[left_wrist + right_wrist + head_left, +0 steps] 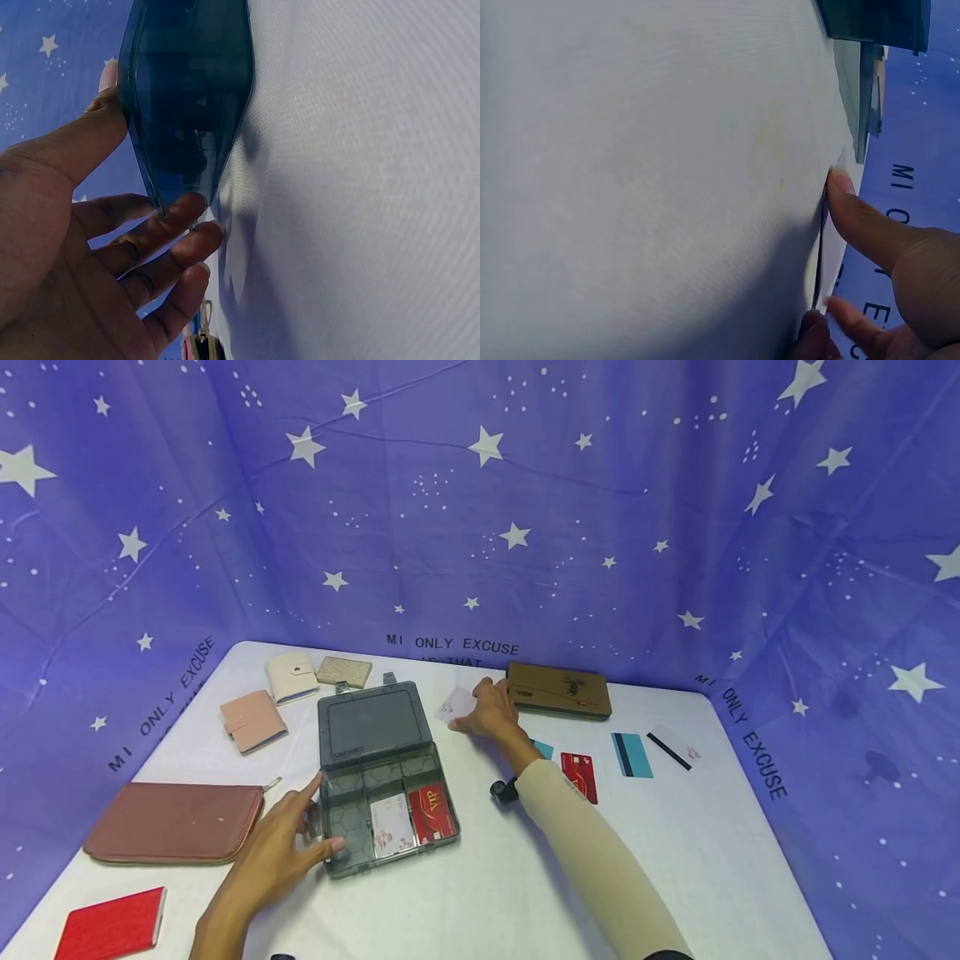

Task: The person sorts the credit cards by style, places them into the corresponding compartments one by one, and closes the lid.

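A grey see-through plastic organizer box [347,810] lies on the table with its lid [375,718] folded back. Inside its front row are a white card [392,827] and a red VIP card [432,814]. My left hand [273,852] holds the box by its left side, the thumb over the front corner and the fingers along the outer wall. Right of the lid, my right hand [491,714] grips a pale card [454,703] with thumb and fingertips. In the right wrist view this card [829,247] appears edge-on, close over the tabletop.
At right lie a red card [579,777], a blue striped card [633,755] and a white striped card [678,747]. Behind is a brown wallet [558,691]. A pink wallet [253,722], a cream wallet [291,677], a reddish-brown purse [176,822] and a red booklet [112,925] lie at left.
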Tool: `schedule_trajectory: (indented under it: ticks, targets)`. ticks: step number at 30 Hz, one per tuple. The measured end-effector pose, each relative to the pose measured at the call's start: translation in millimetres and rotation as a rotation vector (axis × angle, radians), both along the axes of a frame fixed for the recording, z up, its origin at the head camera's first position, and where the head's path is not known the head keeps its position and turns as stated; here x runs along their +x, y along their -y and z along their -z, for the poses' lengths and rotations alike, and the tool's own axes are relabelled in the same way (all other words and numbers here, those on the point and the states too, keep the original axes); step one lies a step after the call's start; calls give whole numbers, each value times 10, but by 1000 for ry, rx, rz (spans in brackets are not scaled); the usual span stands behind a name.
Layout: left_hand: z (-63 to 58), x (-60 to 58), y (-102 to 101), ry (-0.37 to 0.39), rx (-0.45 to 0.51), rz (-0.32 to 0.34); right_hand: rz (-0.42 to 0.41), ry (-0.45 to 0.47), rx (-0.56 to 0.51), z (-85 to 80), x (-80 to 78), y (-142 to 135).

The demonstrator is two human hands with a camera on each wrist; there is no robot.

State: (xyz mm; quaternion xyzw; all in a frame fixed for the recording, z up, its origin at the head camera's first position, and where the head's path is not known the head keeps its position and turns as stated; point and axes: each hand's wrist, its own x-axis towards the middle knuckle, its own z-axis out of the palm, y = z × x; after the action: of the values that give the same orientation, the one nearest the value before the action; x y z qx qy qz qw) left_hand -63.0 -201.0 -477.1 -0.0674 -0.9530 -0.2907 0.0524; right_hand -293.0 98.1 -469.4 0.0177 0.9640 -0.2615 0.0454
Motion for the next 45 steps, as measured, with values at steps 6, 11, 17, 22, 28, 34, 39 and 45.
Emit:
schedule_trajectory:
  ticks: [6, 11, 17, 22, 28, 34, 39, 45]
  targets:
    - [2, -12, -4, 9, -1, 0, -46, -133, -196, 18, 27, -59]
    - [-8, -17, -5, 21, 0, -2, -81, -302, -341, -70, 113, -45]
    - [-23, -9, -6, 36, 11, -5, -221, -398, -497, -304, 405, 75]
    - [-31, -6, -7, 33, 14, -2, -411, -282, -570, -418, 742, 205]
    - [-29, -14, -11, 36, 15, -3, -590, -202, -411, -359, 1084, 361]
    - [-32, -14, -20, 45, 19, -3, -700, -295, -123, -218, 1313, 473]
    - [-31, -6, -17, 36, 16, 1, -755, -335, 147, -158, 1404, 472]
    - [-29, -10, -11, 31, 13, 3, -803, -200, -56, -145, 1351, 321]
